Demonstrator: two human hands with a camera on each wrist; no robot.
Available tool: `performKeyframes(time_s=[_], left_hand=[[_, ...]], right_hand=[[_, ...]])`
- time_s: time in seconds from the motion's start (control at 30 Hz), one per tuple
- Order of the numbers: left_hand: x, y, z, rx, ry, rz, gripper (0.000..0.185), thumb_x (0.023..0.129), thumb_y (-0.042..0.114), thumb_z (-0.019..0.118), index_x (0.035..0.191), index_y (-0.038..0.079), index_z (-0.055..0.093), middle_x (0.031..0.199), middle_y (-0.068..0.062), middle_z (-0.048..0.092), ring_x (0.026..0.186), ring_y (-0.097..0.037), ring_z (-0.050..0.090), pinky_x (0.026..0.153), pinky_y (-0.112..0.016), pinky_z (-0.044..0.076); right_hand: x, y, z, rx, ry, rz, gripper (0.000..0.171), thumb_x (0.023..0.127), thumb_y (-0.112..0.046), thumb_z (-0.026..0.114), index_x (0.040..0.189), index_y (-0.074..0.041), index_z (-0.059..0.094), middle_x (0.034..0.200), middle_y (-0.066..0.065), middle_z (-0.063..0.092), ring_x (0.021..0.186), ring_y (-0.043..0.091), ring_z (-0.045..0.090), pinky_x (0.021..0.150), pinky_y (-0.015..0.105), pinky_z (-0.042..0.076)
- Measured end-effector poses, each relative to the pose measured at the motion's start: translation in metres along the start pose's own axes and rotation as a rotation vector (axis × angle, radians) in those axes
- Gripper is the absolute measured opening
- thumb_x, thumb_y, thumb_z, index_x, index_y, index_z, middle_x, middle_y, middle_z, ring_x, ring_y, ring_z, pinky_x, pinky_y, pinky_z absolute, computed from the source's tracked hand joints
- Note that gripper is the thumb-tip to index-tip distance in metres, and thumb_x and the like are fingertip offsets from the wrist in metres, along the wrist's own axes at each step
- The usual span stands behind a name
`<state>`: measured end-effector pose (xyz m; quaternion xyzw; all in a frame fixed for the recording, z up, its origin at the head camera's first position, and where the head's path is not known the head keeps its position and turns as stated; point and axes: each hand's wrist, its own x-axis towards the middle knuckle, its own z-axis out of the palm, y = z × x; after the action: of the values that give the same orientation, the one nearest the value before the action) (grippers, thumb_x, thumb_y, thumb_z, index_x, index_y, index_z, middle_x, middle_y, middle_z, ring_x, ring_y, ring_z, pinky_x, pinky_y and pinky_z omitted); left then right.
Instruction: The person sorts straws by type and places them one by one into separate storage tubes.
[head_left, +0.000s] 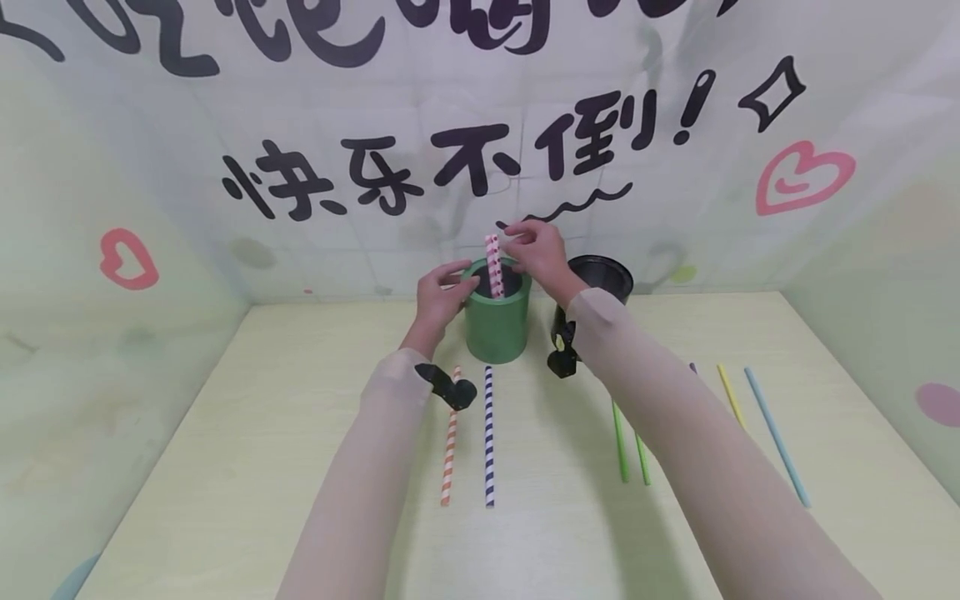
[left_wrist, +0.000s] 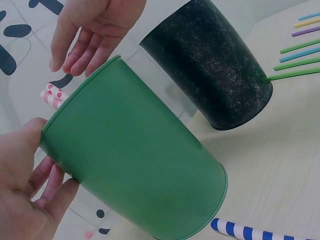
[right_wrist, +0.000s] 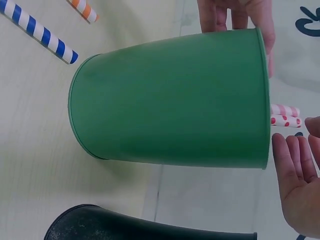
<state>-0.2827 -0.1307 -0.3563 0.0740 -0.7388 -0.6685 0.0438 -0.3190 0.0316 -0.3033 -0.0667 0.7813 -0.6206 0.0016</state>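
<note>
A green bucket [head_left: 497, 333] stands at the back middle of the table, with pink-patterned paper straws [head_left: 493, 265] upright inside it; one shows dots, another stripes. My left hand [head_left: 440, 298] grips the bucket's left side near the rim, its thumb and fingers touching the wall. Just above the right part of the rim is my right hand [head_left: 542, 252], fingers loosely extended beside the straw tops. In the right wrist view a gap shows between those fingers and the straws. The straws' lower ends are hidden inside the bucket.
A black bucket [left_wrist: 215, 75] stands right of the green one, partly behind my right arm. In front lie an orange-striped straw [head_left: 450, 450] and a blue-striped straw [head_left: 490, 442]. Several plain straws lie right, including a light-blue one [head_left: 780, 442] and a green one [head_left: 620, 446]. A printed backdrop encloses the table.
</note>
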Motion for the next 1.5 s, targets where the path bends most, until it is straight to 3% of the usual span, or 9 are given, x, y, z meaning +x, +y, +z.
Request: performKeyframes(time_s=[0.37,0.6,0.83,1.13,1.27,1.5], left_hand=[[-0.001,-0.001,0.001,-0.004,0.001,0.004,0.037,0.083,0.015,0.067,0.12,0.012,0.061,0.114,-0.013,0.051,0.101,-0.022,0.051,0.076,-0.027,0.053],[-0.001,-0.001,-0.001,-0.005,0.003,0.024,0.038,0.083,0.015,0.067,0.12,0.011,0.06,0.114,-0.013,0.051,0.1,-0.022,0.051,0.077,-0.028,0.053],[-0.003,0.0,-0.001,-0.014,0.0,0.017,0.038,0.083,0.015,0.067,0.121,0.01,0.06,0.114,-0.014,0.05,0.101,-0.022,0.051,0.079,-0.029,0.052],[-0.004,0.001,0.001,-0.036,0.002,0.018,0.038,0.083,0.013,0.067,0.12,0.009,0.06,0.113,-0.015,0.049,0.099,-0.021,0.051,0.08,-0.029,0.052],[-0.004,0.001,0.001,-0.037,0.002,0.022,0.038,0.083,0.013,0.067,0.12,0.008,0.06,0.113,-0.015,0.05,0.097,-0.021,0.052,0.08,-0.03,0.052],[-0.004,0.001,0.001,-0.035,0.005,0.02,0.038,0.083,0.013,0.067,0.12,0.008,0.06,0.113,-0.015,0.05,0.097,-0.021,0.052,0.079,-0.03,0.052]], right_hand=[[-0.033,-0.001,-0.016,0.013,-0.133,0.049,0.03,0.086,-0.005,0.06,0.115,0.003,0.059,0.097,0.013,0.056,0.094,0.03,0.056,0.072,0.034,0.055],[-0.057,0.012,-0.015,0.067,-0.145,0.079,0.03,0.086,-0.008,0.063,0.114,0.001,0.06,0.096,0.012,0.058,0.09,0.025,0.058,0.074,0.039,0.054],[-0.079,0.038,-0.001,0.132,-0.134,0.162,0.023,0.087,-0.009,0.062,0.108,0.001,0.063,0.095,0.011,0.06,0.088,0.021,0.059,0.072,0.035,0.055],[-0.095,0.071,0.023,0.173,-0.174,0.271,0.025,0.086,-0.007,0.062,0.109,0.003,0.062,0.096,0.011,0.061,0.093,0.028,0.058,0.079,0.044,0.052],[-0.096,0.086,0.033,0.146,-0.155,0.323,0.024,0.085,-0.008,0.063,0.107,0.001,0.063,0.095,0.011,0.063,0.092,0.03,0.061,0.074,0.04,0.054],[-0.1,0.104,0.048,0.1,-0.067,0.362,0.022,0.082,-0.005,0.066,0.102,0.001,0.065,0.09,0.012,0.064,0.072,0.016,0.06,0.058,0.032,0.056]])
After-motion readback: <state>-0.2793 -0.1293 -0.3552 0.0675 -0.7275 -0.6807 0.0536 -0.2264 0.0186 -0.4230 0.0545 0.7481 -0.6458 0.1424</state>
